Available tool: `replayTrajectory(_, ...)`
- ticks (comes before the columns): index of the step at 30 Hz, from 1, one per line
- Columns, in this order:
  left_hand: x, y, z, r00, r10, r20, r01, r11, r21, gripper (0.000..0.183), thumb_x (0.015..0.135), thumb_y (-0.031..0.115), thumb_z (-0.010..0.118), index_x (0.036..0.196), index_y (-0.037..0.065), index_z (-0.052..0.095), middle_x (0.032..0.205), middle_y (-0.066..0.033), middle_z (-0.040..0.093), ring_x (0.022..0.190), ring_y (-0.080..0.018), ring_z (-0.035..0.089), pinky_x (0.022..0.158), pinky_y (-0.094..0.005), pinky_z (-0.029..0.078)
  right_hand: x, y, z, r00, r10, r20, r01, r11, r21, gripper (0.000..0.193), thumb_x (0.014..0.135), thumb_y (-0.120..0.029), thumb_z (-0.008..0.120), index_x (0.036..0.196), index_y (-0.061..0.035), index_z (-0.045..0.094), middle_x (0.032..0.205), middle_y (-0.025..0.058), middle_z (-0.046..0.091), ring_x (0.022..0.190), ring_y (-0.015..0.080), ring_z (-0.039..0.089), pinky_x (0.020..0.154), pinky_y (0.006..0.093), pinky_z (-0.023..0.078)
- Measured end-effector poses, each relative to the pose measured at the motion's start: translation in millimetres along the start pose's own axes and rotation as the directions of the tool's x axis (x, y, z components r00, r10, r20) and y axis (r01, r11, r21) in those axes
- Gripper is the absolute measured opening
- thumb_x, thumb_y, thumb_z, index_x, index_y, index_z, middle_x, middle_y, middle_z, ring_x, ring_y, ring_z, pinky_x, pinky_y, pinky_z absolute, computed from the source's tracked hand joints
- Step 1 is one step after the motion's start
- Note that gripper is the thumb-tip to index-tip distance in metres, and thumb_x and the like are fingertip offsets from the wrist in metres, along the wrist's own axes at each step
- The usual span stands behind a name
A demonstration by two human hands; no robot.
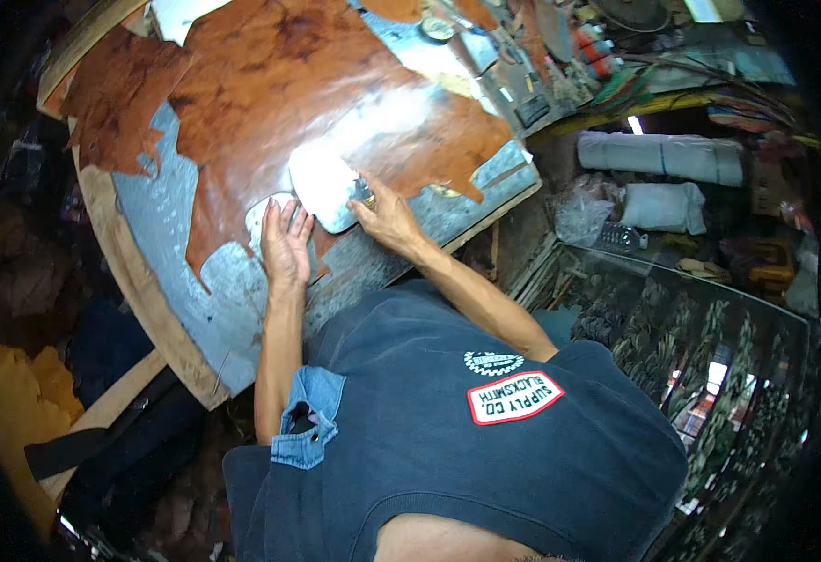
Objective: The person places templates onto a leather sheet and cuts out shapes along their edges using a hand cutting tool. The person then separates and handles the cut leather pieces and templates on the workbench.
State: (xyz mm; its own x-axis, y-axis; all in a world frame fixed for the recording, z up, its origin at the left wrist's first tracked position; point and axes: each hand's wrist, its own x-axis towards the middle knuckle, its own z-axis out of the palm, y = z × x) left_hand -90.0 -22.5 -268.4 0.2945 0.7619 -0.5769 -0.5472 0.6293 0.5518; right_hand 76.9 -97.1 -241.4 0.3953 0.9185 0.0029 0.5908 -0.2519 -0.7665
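A large sheet of mottled brown leather [261, 103] with ragged edges lies on the worktable. On it rests a white rounded flat piece [322, 183], shiny with glare. My left hand [286, 245] is open, palm partly turned up, its fingers stretched out at the near left edge of that piece. Beside those fingers a smaller white piece [257, 223] shows, partly covered by the hand. My right hand [390, 221] is closed around a small dark tool [364, 191] at the right edge of the larger white piece. The tool's kind is hidden by my fingers and blur.
The tabletop's grey surface [160, 220] shows around the leather, edged by a wooden rim [139, 290]. Several small tools and a round tin [437, 30] lie at the far right. A shelf with wrapped white rolls [659, 157] and a glass-topped case [691, 318] stand to the right.
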Motion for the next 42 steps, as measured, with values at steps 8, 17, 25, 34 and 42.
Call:
replayTrajectory(8,22,-1,14,0.963,-0.102,0.25,0.024,0.954,0.298,0.042,0.093,0.025,0.065,0.126,0.001,0.054,0.116,-0.0121,0.064,0.101,-0.02,0.062,0.087,-0.0339,0.05,7,-9,-9,0.856,0.452,0.253,-0.513,0.673,0.533,0.049,0.09,-0.02,0.068,0.131,-0.0017,0.049,0.066,-0.0006,0.051,0.046,0.0071,0.047,0.037,0.0241,0.04)
replayTrajectory(17,3,15,14,0.946,-0.012,0.324,-0.185,0.801,0.57,0.031,0.092,0.017,0.064,0.115,-0.004,0.063,0.097,-0.0076,0.069,0.082,-0.0143,0.065,0.078,-0.0286,0.052,6,-5,-19,0.869,0.429,0.248,-0.495,0.726,0.478,0.025,0.087,-0.028,0.071,0.095,-0.0056,0.063,0.065,0.0003,0.058,0.044,0.0074,0.048,0.037,0.0231,0.039)
replayTrajectory(25,-10,29,10,0.93,0.16,0.331,-0.363,0.535,0.763,0.036,0.092,0.03,0.066,0.106,-0.003,0.07,0.091,-0.0072,0.071,0.079,-0.0114,0.061,0.074,-0.0273,0.049,25,24,-49,0.856,0.386,0.344,-0.516,0.625,0.586,0.022,0.085,-0.028,0.073,0.091,-0.0112,0.06,0.059,-0.0007,0.053,0.047,0.0087,0.049,0.04,0.0246,0.04)
replayTrajectory(34,-17,-14,28,0.762,0.496,0.416,-0.351,-0.224,0.909,0.036,0.085,0.025,0.07,0.11,-0.001,0.067,0.093,-0.0179,0.064,0.093,-0.0353,0.059,0.081,-0.0459,0.046,76,103,-134,0.893,0.386,0.231,-0.449,0.724,0.524,0.013,0.089,-0.017,0.067,0.091,-0.0064,0.061,0.056,-0.0003,0.053,0.043,0.0079,0.047,0.038,0.0224,0.038)
replayTrajectory(42,-17,-46,71,0.799,0.59,0.116,-0.309,0.236,0.921,0.07,0.088,0.025,0.07,0.143,-0.003,0.036,0.139,-0.0279,0.042,0.124,-0.0383,0.05,0.104,-0.0459,0.041,99,139,-144,0.861,0.427,0.276,-0.504,0.642,0.578,0.014,0.092,-0.016,0.066,0.099,-0.007,0.059,0.059,-0.0031,0.052,0.043,0.005,0.047,0.037,0.0198,0.038)
